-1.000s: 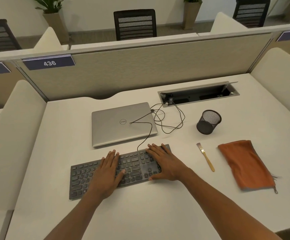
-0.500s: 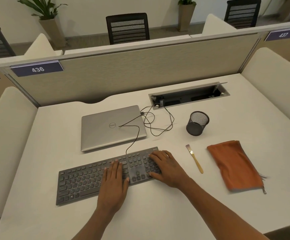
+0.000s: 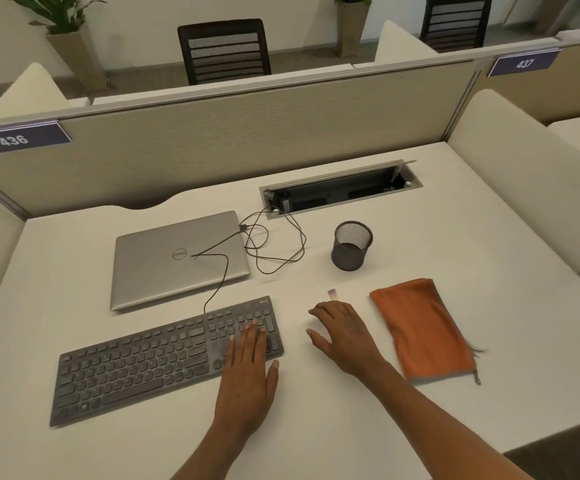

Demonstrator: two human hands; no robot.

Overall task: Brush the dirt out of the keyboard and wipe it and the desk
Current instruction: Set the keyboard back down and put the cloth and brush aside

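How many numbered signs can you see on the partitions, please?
2. The 436 sign hangs at the left end of the partition, the 437 sign at its right end. More may lie outside the frame.

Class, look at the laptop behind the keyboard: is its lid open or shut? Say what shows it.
Shut. The laptop lies flat, its silver lid with the logo facing up; no screen or keys show.

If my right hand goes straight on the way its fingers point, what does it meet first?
Likely the brush: its bristle end shows just beyond the right hand, though height is unclear.
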